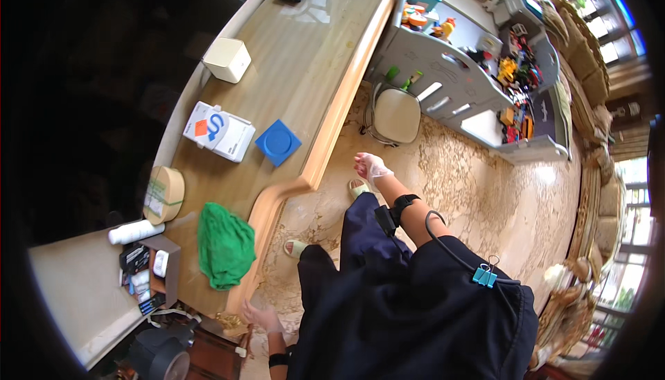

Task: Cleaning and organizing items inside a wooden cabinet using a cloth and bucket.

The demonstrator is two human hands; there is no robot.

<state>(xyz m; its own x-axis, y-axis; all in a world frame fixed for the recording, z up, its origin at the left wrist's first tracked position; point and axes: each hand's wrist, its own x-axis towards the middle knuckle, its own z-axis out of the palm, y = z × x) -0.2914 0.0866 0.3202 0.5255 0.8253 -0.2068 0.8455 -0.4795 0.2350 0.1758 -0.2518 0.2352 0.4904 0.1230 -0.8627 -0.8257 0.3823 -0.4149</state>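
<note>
My left hand (263, 316) hangs beside the end of the wooden counter (305, 54), fingers stretched out and holding nothing. A crumpled green cloth (226, 247) lies on the counter close to it. Over the floor, away from the counter's edge, is my right hand (372, 166), its fingers loosely bent and apart with nothing visible in them. Thin clear plastic seems to cover both hands. Nearest to the right hand on the counter is a flat blue square piece (278, 142) with a round middle. Beside that lies a white box (219, 132) with a blue coiled shape on it.
A white cube (227, 60), a round wooden box (165, 196), a white bottle (136, 232) and a brown organizer (163, 269) line the counter's far side. A small stool (395, 115) stands before a grey toy-filled enclosure (443, 78). A dark fan-like device (159, 354) sits lower left.
</note>
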